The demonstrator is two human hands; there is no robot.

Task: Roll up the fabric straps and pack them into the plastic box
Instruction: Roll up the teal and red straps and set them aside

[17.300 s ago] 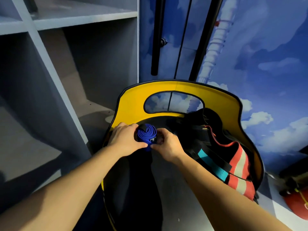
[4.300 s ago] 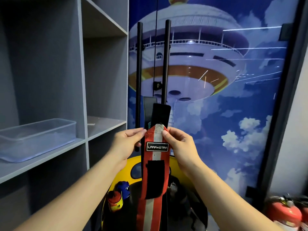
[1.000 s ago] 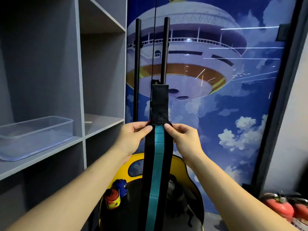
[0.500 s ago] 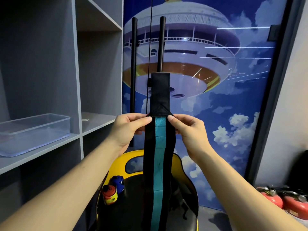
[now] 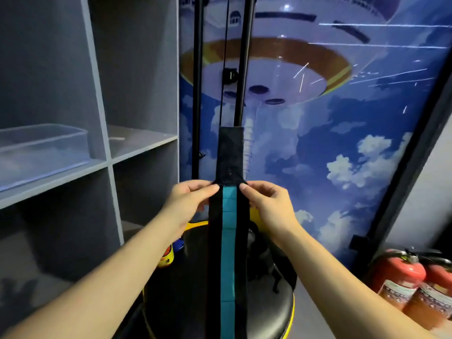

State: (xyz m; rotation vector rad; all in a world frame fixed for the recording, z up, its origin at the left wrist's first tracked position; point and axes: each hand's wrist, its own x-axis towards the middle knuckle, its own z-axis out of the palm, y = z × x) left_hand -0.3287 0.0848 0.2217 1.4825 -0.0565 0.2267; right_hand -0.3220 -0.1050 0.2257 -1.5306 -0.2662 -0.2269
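Both hands, left hand (image 5: 189,201) and right hand (image 5: 267,204), pinch the upright black-and-teal strap (image 5: 228,241) by its edges.

Box mouth: the clear plastic box (image 5: 41,152) sits open-topped on the grey shelf (image 5: 137,145), with free room above its rim.
Shelf divider: an upright panel (image 5: 97,94) stands just right of the box.
Centre: the hanging strap (image 5: 228,216) and two black poles (image 5: 197,94) block the middle.
Lower right: fire extinguishers (image 5: 401,277) crowd the floor.
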